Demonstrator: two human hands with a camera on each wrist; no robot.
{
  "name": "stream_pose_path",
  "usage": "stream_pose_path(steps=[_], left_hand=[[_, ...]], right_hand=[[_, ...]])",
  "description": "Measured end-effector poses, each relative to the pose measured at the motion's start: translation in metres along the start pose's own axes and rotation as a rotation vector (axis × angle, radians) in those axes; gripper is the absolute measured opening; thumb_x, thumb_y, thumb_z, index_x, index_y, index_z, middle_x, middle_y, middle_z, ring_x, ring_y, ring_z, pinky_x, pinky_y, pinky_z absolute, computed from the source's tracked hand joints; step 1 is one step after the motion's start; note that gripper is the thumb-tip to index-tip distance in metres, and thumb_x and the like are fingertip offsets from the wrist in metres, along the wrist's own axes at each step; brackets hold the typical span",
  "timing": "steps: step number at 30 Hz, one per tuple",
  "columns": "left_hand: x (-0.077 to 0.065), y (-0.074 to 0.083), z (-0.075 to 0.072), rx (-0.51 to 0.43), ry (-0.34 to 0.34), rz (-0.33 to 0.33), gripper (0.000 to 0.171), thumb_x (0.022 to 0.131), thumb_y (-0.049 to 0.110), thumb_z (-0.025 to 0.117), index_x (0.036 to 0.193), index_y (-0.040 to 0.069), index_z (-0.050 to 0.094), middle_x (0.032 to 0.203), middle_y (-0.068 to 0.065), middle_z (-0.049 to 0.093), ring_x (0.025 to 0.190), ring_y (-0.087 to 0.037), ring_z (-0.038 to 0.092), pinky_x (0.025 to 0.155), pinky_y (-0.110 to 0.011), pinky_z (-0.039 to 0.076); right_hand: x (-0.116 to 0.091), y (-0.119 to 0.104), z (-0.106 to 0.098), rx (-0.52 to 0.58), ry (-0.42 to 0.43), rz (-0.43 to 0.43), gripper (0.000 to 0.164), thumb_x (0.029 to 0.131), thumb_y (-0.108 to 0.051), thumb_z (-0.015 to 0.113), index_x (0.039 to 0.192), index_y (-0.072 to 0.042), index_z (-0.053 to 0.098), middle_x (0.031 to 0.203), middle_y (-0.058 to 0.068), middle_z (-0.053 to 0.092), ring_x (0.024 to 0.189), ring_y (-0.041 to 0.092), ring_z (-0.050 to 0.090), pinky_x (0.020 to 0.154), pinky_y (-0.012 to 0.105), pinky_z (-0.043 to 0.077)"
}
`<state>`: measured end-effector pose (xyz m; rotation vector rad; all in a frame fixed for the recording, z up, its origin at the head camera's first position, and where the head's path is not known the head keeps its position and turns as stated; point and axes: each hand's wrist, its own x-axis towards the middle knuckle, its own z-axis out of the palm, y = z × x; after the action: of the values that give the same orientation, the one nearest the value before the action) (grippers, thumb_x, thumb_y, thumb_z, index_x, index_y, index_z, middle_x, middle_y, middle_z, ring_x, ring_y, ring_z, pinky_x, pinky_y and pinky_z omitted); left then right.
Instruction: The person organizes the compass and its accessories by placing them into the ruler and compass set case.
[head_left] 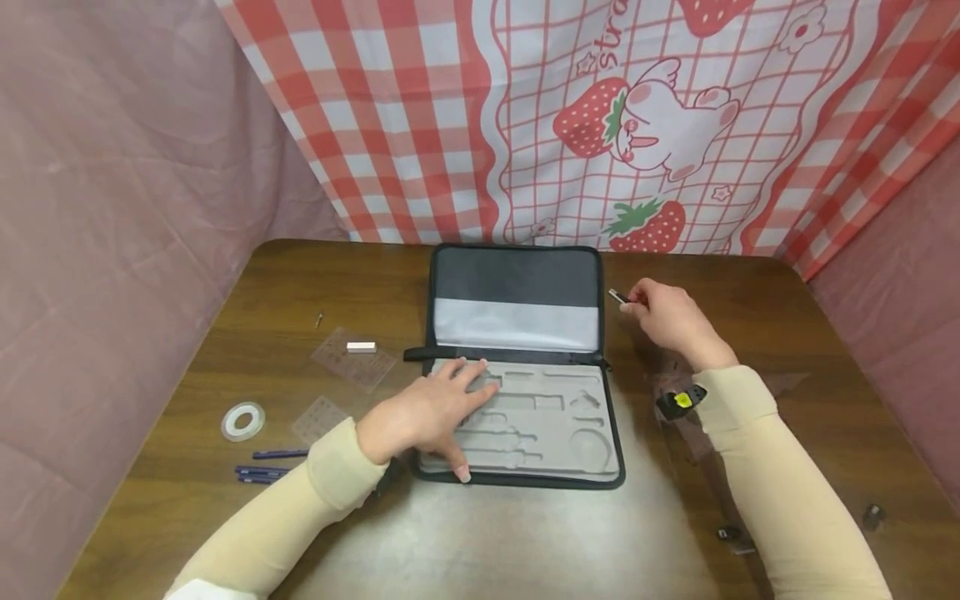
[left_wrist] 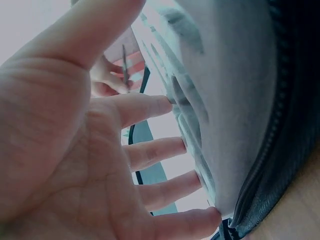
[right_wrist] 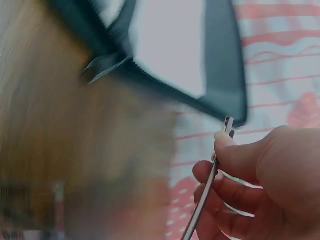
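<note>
Evidently the left hand lies flat, fingers straight, on the case and its moulded grey tray, pinning it to the counter. The right hand pinches a thin metal tool just beside the open lid.

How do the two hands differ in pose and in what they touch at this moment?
The left hand lies flat with spread, straight fingers on the grey moulded tray of the open case; the right hand is curled, pinching a thin metal tool. The left hand sits on the case, the right beside it above the table. Both wear beige sleeves.
</note>
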<state>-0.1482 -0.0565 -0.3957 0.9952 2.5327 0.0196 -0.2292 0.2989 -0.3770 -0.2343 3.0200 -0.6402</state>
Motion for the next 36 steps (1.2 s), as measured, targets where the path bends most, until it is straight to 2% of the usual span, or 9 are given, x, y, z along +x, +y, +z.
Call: stream_pose_path(steps=[3,6,12,17,21,26,31,36], left_hand=[[0.001,0.000,-0.001,-0.007,-0.012,-0.005,0.122,0.058,0.065,0.086,0.158,0.025,0.029,0.165,-0.008,0.012,0.147,-0.037,0.015,0.104,-0.056,0.039],[0.001,0.000,-0.001,-0.003,-0.015,-0.004,0.122,0.058,0.066,0.086,0.158,0.025,0.028,0.165,-0.008,0.012,0.147,-0.037,0.015,0.104,-0.055,0.039],[0.003,0.002,0.000,-0.014,-0.005,0.025,0.122,0.059,0.065,0.086,0.158,0.023,0.028,0.165,-0.010,0.011,0.147,-0.040,0.015,0.106,-0.055,0.037],[0.002,0.002,0.000,-0.061,0.014,0.041,0.121,0.060,0.059,0.089,0.158,0.019,0.030,0.165,-0.012,0.011,0.147,-0.041,0.014,0.109,-0.056,0.033],[0.000,0.003,0.000,-0.098,0.012,0.029,0.117,0.065,0.059,0.086,0.158,0.016,0.029,0.165,-0.012,0.007,0.149,-0.039,0.006,0.111,-0.060,0.026],[0.000,0.005,-0.005,-0.098,0.016,0.043,0.104,0.078,0.068,0.070,0.158,0.015,0.029,0.166,-0.010,0.003,0.150,-0.036,0.000,0.112,-0.063,0.020],[0.008,0.010,-0.014,-0.072,0.007,0.076,0.089,0.087,0.065,0.062,0.158,0.021,0.029,0.167,-0.007,0.004,0.151,-0.033,0.002,0.114,-0.058,0.022],[0.015,0.015,-0.016,-0.050,-0.004,0.111,0.085,0.090,0.062,0.060,0.158,0.020,0.030,0.166,-0.005,0.007,0.150,-0.033,0.008,0.112,-0.055,0.028]], right_hand=[[-0.012,-0.012,-0.002,0.045,0.029,-0.070,0.017,0.099,-0.014,0.063,0.109,-0.001,0.060,0.094,0.017,0.062,0.082,0.031,0.053,0.071,0.045,0.045],[-0.022,-0.025,0.004,0.054,0.023,-0.160,0.015,0.096,-0.012,0.066,0.107,-0.003,0.064,0.091,0.012,0.063,0.079,0.028,0.055,0.070,0.043,0.047],[-0.033,-0.051,0.024,-0.021,-0.034,-0.352,0.012,0.090,-0.005,0.073,0.102,-0.003,0.071,0.091,0.006,0.068,0.079,0.020,0.060,0.073,0.042,0.051],[-0.037,-0.075,0.033,-0.087,-0.057,-0.450,0.011,0.090,-0.002,0.072,0.100,-0.004,0.071,0.093,0.006,0.068,0.086,0.022,0.062,0.078,0.044,0.051],[-0.039,-0.089,0.041,-0.142,-0.059,-0.490,0.012,0.090,-0.001,0.070,0.101,-0.005,0.071,0.096,0.006,0.067,0.094,0.025,0.063,0.083,0.045,0.051],[-0.037,-0.098,0.053,-0.208,-0.112,-0.485,0.014,0.091,-0.001,0.070,0.103,-0.008,0.073,0.097,0.004,0.068,0.098,0.026,0.062,0.085,0.044,0.052],[-0.037,-0.098,0.064,-0.243,-0.129,-0.527,0.014,0.090,0.001,0.071,0.101,-0.008,0.074,0.095,0.005,0.069,0.092,0.025,0.064,0.082,0.043,0.052],[-0.034,-0.098,0.070,-0.218,-0.116,-0.566,0.015,0.090,0.001,0.069,0.100,-0.008,0.074,0.094,0.005,0.067,0.088,0.025,0.065,0.080,0.043,0.053]])
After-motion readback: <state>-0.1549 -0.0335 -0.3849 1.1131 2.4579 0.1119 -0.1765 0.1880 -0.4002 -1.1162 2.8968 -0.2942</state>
